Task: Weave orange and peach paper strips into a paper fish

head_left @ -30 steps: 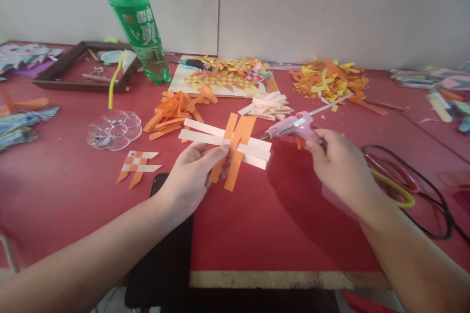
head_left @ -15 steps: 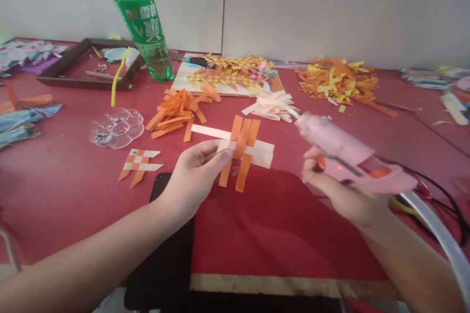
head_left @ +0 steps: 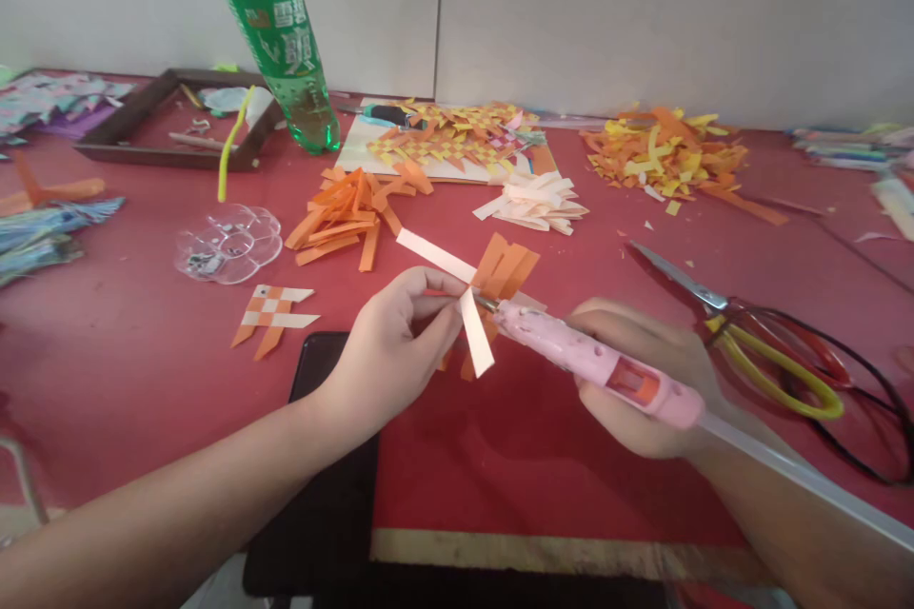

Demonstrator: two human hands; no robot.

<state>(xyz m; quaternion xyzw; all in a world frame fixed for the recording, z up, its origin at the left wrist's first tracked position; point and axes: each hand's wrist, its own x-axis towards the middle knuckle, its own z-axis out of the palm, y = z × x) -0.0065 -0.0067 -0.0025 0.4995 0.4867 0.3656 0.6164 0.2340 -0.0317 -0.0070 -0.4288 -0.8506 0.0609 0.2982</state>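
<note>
my left hand pinching the paper weave | my right hand round the pink glue gun, nozzle maybe touching it | scissors right of both

Bottle, top out of frame; right fingers partly behind pink glue gun

Head cam, fwd/down @ tbl
</note>
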